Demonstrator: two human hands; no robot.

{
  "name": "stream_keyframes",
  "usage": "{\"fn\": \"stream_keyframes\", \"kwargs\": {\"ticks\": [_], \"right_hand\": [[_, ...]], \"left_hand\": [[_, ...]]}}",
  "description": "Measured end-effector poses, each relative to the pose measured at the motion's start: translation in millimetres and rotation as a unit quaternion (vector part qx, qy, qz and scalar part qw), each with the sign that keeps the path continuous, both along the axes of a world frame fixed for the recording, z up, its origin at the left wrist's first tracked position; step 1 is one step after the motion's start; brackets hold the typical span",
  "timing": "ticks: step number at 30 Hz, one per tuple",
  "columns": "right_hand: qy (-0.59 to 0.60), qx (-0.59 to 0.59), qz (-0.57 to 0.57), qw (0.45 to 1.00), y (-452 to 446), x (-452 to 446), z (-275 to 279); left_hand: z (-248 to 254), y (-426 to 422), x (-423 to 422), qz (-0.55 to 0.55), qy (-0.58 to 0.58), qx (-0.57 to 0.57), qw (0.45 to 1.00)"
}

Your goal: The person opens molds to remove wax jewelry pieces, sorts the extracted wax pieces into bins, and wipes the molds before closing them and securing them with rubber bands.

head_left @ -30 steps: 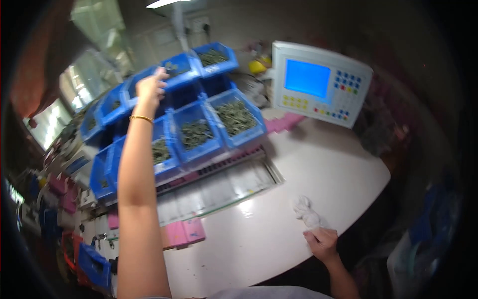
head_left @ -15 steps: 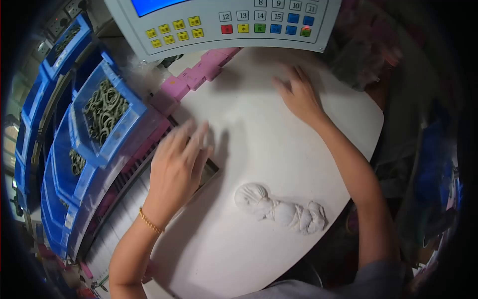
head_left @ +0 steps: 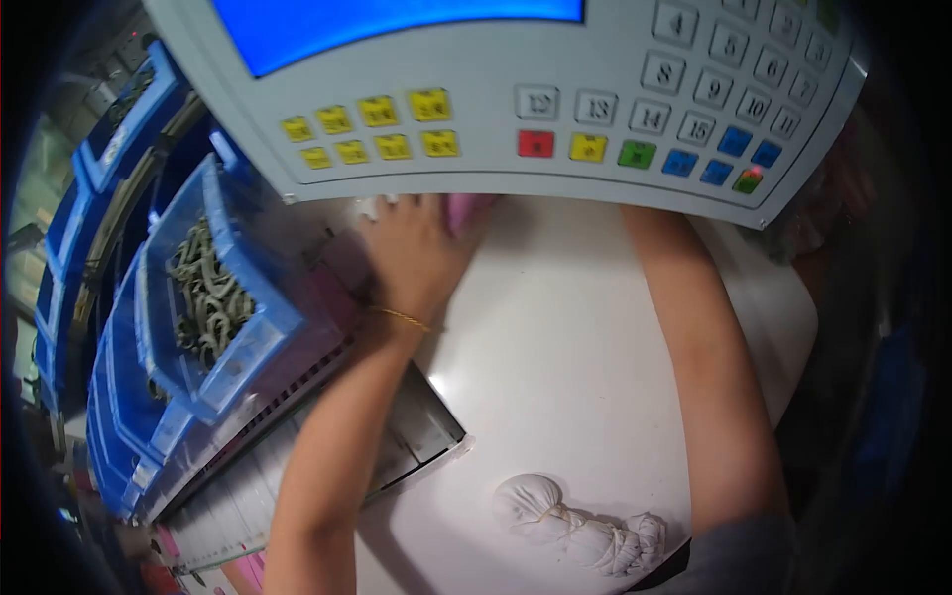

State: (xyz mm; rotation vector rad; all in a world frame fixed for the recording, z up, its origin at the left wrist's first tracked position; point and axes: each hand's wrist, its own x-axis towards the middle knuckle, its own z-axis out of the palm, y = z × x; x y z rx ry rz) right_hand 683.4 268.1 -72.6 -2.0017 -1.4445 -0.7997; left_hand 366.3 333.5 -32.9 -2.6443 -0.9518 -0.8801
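Control panel (head_left: 476, 171) over right hand, grip hidden; left hand (head_left: 415, 248), fingers spread, beside pink block (head_left: 462, 211).

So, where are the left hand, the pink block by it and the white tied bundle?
Left hand (head_left: 412, 246): head view, back of the hand.
Pink block (head_left: 462, 211): head view, its visible side.
White tied bundle (head_left: 583, 536): head view, middle of its body.

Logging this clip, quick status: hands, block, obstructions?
Left hand beside pink block, grip unclear. Right hand hidden behind panel. Panel also partly covers pink block.
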Motion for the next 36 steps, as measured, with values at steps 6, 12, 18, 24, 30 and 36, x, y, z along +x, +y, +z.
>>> {"fn": "stream_keyframes", "kwargs": {"ticks": [6,12,18,24,30,36], "right_hand": [[-0.06,0.013,0.048,0.997,-72,41,-37],[0.159,-0.184,-0.041,0.969,-139,-80,14],[0.136,-0.243,-0.133,0.951,-220,-195,54],[0.144,-0.304,0.009,0.942,-253,-265,64],[0.171,-0.411,0.025,0.895,-252,-367,116],[0.169,-0.364,0.375,0.836,-215,-537,132]], "left_hand": [[-1,-70,7,0.032,0.006,-0.113,0.993],[6,-172,-53,-0.025,-0.026,-0.138,0.99],[18,-229,-133,-0.047,0.039,-0.249,0.967],[54,-215,-290,-0.05,0.017,-0.369,0.928],[41,-213,-475,0.346,-0.051,-0.239,0.906],[27,-214,-482,0.298,-0.081,-0.289,0.906]]}}
